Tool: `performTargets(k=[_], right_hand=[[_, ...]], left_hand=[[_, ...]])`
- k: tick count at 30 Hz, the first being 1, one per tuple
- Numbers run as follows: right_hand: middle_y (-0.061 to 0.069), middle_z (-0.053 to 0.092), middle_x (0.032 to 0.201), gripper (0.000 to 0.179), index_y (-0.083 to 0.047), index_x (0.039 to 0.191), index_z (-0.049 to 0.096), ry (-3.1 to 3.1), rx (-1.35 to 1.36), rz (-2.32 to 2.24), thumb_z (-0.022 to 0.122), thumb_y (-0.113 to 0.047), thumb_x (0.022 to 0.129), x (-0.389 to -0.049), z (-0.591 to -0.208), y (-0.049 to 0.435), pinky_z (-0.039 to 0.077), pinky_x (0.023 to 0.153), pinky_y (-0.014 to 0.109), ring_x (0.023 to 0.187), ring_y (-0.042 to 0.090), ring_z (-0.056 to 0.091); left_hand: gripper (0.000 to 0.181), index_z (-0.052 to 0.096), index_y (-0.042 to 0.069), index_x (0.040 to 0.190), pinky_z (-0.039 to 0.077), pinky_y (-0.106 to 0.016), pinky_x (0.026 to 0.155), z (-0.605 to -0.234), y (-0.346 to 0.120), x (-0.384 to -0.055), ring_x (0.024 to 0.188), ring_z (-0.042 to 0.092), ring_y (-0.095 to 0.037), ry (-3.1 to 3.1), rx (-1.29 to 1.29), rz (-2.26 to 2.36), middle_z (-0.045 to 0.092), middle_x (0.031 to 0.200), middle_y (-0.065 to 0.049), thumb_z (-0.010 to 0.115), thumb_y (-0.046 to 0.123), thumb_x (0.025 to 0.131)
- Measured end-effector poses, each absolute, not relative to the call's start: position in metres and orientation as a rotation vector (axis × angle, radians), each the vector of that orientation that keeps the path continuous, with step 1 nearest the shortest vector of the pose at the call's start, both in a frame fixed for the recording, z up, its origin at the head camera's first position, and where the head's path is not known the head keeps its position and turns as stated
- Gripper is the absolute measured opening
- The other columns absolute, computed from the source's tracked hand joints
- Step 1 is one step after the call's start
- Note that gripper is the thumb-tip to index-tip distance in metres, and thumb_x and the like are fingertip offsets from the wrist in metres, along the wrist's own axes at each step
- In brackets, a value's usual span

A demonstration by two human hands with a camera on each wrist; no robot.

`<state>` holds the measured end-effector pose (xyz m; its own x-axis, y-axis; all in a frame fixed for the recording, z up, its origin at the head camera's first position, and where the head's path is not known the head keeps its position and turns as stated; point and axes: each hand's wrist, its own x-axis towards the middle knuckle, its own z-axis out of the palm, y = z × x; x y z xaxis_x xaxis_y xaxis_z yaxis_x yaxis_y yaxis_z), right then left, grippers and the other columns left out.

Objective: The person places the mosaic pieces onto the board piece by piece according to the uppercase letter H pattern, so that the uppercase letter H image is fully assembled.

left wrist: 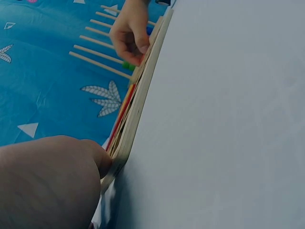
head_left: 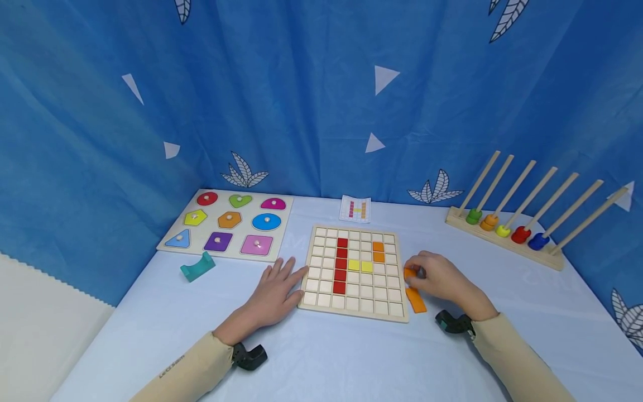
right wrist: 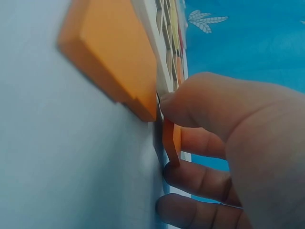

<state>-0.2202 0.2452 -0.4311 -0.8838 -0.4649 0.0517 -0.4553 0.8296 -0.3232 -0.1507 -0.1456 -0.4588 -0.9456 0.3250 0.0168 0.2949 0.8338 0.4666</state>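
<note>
A wooden grid board (head_left: 380, 293) lies at the middle of the table. Red squares (head_left: 340, 262) form a column in it, with two yellow squares (head_left: 360, 266) beside that and two orange squares (head_left: 378, 252) further right. My left hand (head_left: 273, 293), fingers spread, rests at the board's left edge. Just off the right edge, my right hand (head_left: 442, 276) pinches an orange square (right wrist: 171, 138) between thumb and fingers. More orange squares (head_left: 416, 300) lie on the table nearer me; they look large in the right wrist view.
Behind the board lies a pattern card (head_left: 355, 209). A shape puzzle board (head_left: 201, 251) is at the left, with a teal curved block (head_left: 198, 268) in front. To the right stands a peg rack (head_left: 502, 241) with coloured beads. A blue curtain (head_left: 301, 111) hangs behind.
</note>
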Motion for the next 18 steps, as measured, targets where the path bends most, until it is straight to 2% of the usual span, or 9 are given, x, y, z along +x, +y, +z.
performTargets(k=[18], right_hand=[[-0.003,0.061,0.080,0.023,-0.006,0.102,0.076,2.979,-0.727,-0.513,0.080,-0.019,0.083,-0.2223,-0.4313,0.2425,0.048,0.065,0.023,0.073,0.010,0.051]], left_hand=[[0.055,0.047,0.012,0.153,0.014,-0.068,0.124,-0.4604,-0.1470,-0.1514,0.157,0.016,-0.048,2.956,0.500,0.736,0.031,0.166,-0.022,0.055,0.028,0.101]])
